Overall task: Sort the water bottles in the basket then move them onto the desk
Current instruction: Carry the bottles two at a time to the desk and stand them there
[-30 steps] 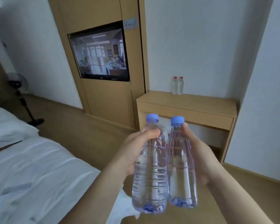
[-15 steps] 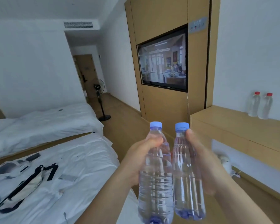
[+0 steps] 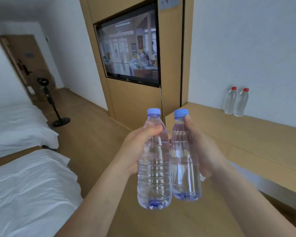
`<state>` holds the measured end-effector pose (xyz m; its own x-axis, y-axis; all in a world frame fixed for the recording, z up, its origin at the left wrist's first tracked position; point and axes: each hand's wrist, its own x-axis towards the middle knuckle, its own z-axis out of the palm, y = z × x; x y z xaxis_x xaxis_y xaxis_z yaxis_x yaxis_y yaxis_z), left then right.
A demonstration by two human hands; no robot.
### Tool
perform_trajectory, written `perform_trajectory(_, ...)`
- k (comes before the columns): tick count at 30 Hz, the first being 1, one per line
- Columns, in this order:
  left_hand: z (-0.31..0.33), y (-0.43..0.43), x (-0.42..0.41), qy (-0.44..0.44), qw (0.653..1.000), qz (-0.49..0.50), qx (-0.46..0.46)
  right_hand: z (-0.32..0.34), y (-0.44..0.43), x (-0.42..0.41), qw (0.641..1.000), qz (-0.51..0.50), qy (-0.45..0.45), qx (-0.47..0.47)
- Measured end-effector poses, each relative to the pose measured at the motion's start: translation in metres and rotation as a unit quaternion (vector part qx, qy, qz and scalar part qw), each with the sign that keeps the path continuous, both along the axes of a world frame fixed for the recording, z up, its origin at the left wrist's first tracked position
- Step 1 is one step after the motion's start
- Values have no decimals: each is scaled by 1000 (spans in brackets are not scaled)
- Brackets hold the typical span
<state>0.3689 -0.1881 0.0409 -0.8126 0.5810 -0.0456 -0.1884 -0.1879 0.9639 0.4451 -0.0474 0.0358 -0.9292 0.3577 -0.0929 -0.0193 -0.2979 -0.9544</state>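
Observation:
Two clear water bottles with blue caps stand upright side by side in front of me, touching. My left hand (image 3: pixel 135 147) grips the left blue-capped bottle (image 3: pixel 154 170) around its shoulder. My right hand (image 3: pixel 205 151) grips the right blue-capped bottle (image 3: pixel 184 171), thumb near the cap. Both are held in the air above the floor, left of the wooden desk (image 3: pixel 256 134). Two clear bottles with red caps (image 3: pixel 236 101) stand together at the back of the desk against the wall. No basket is in view.
A white bed (image 3: pixel 29 190) lies at the lower left, a second bed (image 3: pixel 15 127) behind it. A standing fan (image 3: pixel 50 98) is on the wooden floor near a door. A wall-mounted television (image 3: pixel 130 45) sits in a wooden panel beside the desk.
The view has swung between the beds and the desk; the desk now sits nearer at right. Both hands keep the same hold on the blue-capped bottles.

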Motion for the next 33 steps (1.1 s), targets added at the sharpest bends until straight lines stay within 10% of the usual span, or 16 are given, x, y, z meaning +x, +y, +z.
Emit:
perform_trajectory(14,-16,218,-145,14,991,-125,-40,-27,192,-110,994,-100,21,-45)
perform_trajectory(33,-71,539,-290,207,947,-149,-197,-86,490,-228,939,-273,-46,204)
